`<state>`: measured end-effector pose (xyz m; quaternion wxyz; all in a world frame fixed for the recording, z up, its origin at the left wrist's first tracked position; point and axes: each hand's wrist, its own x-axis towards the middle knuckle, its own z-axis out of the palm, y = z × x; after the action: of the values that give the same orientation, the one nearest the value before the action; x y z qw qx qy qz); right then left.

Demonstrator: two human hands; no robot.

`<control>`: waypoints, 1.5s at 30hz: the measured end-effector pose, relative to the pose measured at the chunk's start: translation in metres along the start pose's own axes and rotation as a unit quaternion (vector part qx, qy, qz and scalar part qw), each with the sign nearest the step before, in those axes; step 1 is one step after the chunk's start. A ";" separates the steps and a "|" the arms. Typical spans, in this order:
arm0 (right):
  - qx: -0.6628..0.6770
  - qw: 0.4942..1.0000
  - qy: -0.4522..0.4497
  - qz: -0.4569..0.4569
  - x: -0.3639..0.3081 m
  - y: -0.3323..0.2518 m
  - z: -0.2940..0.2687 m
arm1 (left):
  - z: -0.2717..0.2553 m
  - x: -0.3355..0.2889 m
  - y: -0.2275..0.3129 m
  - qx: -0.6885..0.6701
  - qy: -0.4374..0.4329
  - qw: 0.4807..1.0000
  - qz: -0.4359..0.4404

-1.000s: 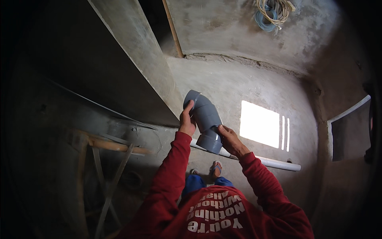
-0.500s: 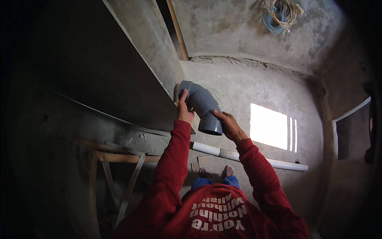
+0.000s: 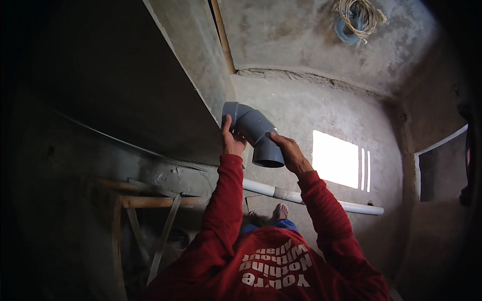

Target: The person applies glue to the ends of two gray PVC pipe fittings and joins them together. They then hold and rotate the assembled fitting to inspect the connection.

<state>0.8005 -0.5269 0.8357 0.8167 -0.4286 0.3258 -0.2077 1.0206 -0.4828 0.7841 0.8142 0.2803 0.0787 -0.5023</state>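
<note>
A bent grey pipe fitting (image 3: 253, 124), made of joined elbow sections, is held up in front of me between both hands. My left hand (image 3: 233, 139) grips its upper left end, thumb on the near side and fingers behind. Around the lower right end is my right hand (image 3: 290, 152), thumb lying along the top of the grey wall. That lower end shows its dark round opening, facing down toward me. Most of the fingers of both hands are hidden behind the fitting.
A long white pipe (image 3: 291, 195) lies across the concrete floor (image 3: 281, 98) beyond my feet. To the left stands a wooden frame (image 3: 150, 201). Coiled hose and cable (image 3: 357, 20) are at the far right, and a bright sunlit patch (image 3: 335, 159) falls on the floor.
My view has shifted slightly, and my feet have moved. The fitting stays in both hands, tilted a little differently.
</note>
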 end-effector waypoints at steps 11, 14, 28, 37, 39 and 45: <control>0.002 1.000 0.006 -0.001 0.001 -0.002 0.002 | 0.007 0.004 -0.001 0.034 -0.007 0.999 0.034; 0.012 0.999 0.034 0.018 0.002 -0.001 0.004 | 0.011 0.001 -0.002 0.017 -0.010 0.999 0.039; 0.059 0.996 0.013 0.067 -0.025 0.017 -0.007 | 0.011 0.001 -0.002 0.021 -0.026 0.997 0.071; 0.043 0.997 0.021 0.064 -0.038 0.015 0.002 | 0.008 0.004 -0.002 0.003 -0.017 0.999 0.051; 0.042 0.996 0.033 0.068 -0.037 0.013 0.004 | 0.008 0.003 -0.003 0.005 -0.023 0.998 0.051; 0.035 0.995 0.082 0.048 -0.034 0.016 0.011 | 0.012 -0.003 -0.002 0.001 -0.020 0.999 0.043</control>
<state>0.7858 -0.4906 0.8387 0.8106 -0.3654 0.4045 -0.2138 1.0156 -0.4871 0.7942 0.8360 0.2747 0.0500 -0.4725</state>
